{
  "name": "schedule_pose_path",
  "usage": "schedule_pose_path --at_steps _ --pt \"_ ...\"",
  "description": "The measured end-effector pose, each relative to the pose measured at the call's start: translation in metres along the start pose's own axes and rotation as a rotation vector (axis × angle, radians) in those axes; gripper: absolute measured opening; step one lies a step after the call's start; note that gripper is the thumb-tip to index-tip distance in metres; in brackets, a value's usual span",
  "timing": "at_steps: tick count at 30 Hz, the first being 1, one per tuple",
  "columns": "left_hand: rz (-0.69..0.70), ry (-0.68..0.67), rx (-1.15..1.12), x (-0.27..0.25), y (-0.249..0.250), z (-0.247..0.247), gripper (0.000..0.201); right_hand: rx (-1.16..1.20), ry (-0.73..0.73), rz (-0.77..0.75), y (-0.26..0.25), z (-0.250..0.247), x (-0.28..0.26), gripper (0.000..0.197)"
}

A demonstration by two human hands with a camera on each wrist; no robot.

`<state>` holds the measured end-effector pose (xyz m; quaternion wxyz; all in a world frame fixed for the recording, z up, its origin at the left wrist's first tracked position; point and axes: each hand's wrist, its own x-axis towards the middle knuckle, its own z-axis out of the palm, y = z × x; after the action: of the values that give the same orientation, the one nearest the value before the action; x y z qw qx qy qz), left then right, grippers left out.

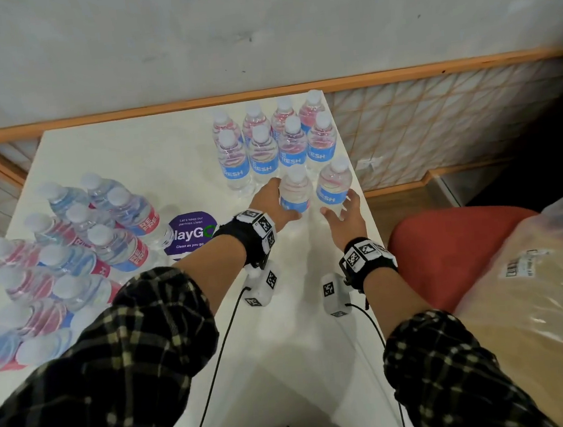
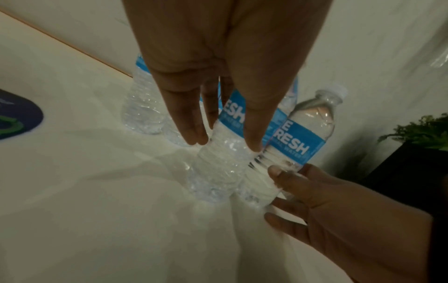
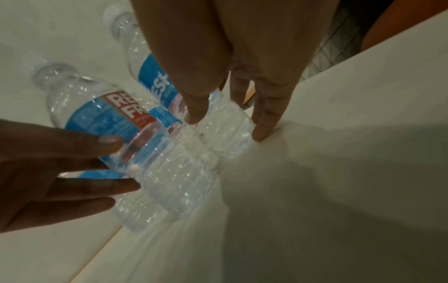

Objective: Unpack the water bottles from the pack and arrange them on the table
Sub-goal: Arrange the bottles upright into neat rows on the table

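Reaching forward over a white table [image 1: 164, 149], the left hand [image 1: 272, 202] cups one upright water bottle [image 1: 294, 193] with straight fingers, while the right hand [image 1: 345, 215], spread, touches its neighbour [image 1: 333, 187]. Full, thin and crinkly, they look heavy yet squashable; hold the ribbed waist. Eight bottles [image 1: 276, 138] stand just behind, crowding placement; the remaining pack [image 1: 60, 255] sits well left.
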<state>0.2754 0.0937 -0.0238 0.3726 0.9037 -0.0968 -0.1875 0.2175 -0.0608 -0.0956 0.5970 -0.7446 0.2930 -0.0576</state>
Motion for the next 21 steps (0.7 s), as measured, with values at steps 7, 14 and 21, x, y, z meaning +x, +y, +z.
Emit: schedule_pose_path --at_steps 7,14,21 --pt "-0.105 0.075 -0.04 0.017 0.001 0.015 0.075 -0.114 0.045 0.014 0.007 0.006 0.015 0.068" --pt "-0.121 0.005 -0.015 0.029 0.0 0.023 0.09 -0.154 0.04 0.003 0.008 0.001 0.026 0.069" --pt "-0.177 -0.021 0.035 0.036 -0.005 0.024 0.068 -0.242 0.009 -0.017 0.006 -0.003 0.029 0.064"
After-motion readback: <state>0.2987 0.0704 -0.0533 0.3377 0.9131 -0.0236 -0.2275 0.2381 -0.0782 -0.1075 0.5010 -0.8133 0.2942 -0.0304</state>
